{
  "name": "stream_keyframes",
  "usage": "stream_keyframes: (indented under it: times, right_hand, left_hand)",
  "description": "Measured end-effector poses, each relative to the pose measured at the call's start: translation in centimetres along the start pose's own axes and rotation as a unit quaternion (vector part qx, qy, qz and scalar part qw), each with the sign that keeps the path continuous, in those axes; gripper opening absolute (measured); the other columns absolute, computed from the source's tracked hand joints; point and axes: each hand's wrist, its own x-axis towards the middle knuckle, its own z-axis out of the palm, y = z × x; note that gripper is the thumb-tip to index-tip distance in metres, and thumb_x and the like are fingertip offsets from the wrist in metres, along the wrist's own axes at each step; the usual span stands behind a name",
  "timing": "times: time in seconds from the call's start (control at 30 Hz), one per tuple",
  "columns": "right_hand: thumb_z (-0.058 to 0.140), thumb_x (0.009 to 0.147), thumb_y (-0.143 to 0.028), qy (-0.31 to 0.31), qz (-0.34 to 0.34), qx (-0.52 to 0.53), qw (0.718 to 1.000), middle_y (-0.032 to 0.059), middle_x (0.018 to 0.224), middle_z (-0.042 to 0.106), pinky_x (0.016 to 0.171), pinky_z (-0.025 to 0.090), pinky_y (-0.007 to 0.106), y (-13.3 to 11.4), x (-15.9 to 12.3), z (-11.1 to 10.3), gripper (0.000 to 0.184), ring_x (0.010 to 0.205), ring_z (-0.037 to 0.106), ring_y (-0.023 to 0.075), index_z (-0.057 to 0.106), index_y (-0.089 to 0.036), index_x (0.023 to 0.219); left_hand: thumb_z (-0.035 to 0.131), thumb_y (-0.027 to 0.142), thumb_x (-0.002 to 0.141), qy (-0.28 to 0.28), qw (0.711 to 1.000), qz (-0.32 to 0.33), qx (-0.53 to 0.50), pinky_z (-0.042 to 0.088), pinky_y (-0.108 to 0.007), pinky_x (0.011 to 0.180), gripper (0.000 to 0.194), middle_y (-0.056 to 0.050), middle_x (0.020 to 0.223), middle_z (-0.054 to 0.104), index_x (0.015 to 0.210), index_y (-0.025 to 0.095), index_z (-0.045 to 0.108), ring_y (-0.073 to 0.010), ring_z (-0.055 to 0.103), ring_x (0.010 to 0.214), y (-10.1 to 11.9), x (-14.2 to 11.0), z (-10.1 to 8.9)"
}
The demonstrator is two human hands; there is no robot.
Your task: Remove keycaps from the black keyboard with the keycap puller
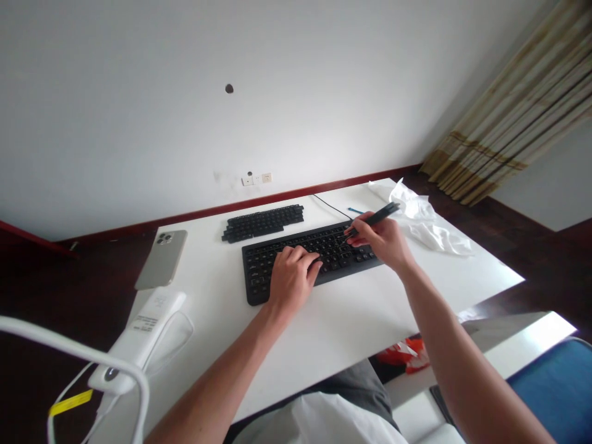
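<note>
Around the middle of the bench [333, 333], a black keyboard [329, 258] is being worked on, its long sides lying roughly parallel to the far edge. The left hand [293, 274] is being rested on the keyboard's left half, fingers loosely bent and thumb close to the forefinger; whether anything small is being pinched there cannot be told. In the right hand [382, 240], closed in a pen-like grip, a dark slender tool [385, 213] is being held, its thin end being pointed down at the keys on the right half. Between the keyboard and the far edge, a block of dark key pieces [263, 223] is being kept in rows, a blue stick [355, 211] is lying nearer the far right corner, and white wrapping [430, 222] is being left along the right edge. For such fine work, the frame is best being pressed flat by the left hand while the tool is being guided by small finger movements, with one key being addressed at a time. Slips would likely be reduced if the tip were being lowered steeply and sideways prying were being avoided; the rows behind should not be being brushed by a sleeve or wrist.
</note>
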Motion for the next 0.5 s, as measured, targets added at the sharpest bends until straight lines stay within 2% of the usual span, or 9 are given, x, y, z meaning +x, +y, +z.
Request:
stream_keyframes:
  times: [0.1,0.27,0.33,0.43,0.5]
  right_hand:
    - [0.075,0.089,-0.064,-0.072,-0.020,0.031,0.997,0.0117,0.092,0.081,0.065,0.068,0.030,-0.1,3.5,0.2,0.046,0.069,0.078,0.0207,0.069,-0.018,0.088]
    - [0.071,0.094,-0.057,-0.114,-0.121,0.000,0.986,0.0107,0.089,0.080,0.062,0.063,0.028,-0.6,7.6,1.6,0.041,0.067,0.075,0.0187,0.069,-0.017,0.086]
    - [0.068,0.095,-0.055,-0.094,-0.147,-0.011,0.985,0.0111,0.088,0.080,0.063,0.063,0.029,-0.2,8.2,2.1,0.039,0.068,0.075,0.0195,0.069,-0.017,0.085]
    - [0.064,0.095,-0.050,-0.029,-0.151,-0.038,0.987,0.0101,0.084,0.080,0.064,0.061,0.030,1.0,8.1,2.5,0.035,0.066,0.075,0.0201,0.068,-0.017,0.085]
    - [0.065,0.094,-0.045,-0.028,-0.142,-0.080,0.986,0.0077,0.077,0.079,0.064,0.060,0.029,1.9,7.8,2.7,0.030,0.065,0.076,0.0207,0.071,-0.017,0.086]
  left_hand:
    - [0.069,0.031,0.102,0.004,1.000,-0.002,0.016,0.050,-0.041,0.087,0.018,-0.005,0.097,0.073,0.114,0.022,0.079,-0.0238,0.059,0.094,-0.5,0.2,-0.2]
    - [0.074,0.032,0.099,0.019,0.999,-0.028,0.034,0.049,-0.038,0.083,0.017,-0.004,0.092,0.073,0.111,0.023,0.081,-0.0219,0.059,0.087,-1.6,0.7,-1.0]
    - [0.074,0.033,0.098,0.025,0.998,-0.042,0.042,0.049,-0.037,0.082,0.017,-0.003,0.089,0.073,0.110,0.023,0.082,-0.0212,0.059,0.085,-2.1,0.9,-1.4]
    - [0.073,0.035,0.099,0.027,0.996,-0.057,0.058,0.049,-0.036,0.082,0.018,-0.003,0.087,0.072,0.111,0.024,0.082,-0.0210,0.059,0.085,-2.9,1.3,-2.0]
    - [0.072,0.036,0.100,0.031,0.995,-0.069,0.072,0.049,-0.036,0.083,0.019,-0.003,0.085,0.070,0.111,0.024,0.082,-0.0210,0.059,0.085,-3.4,1.5,-2.4]
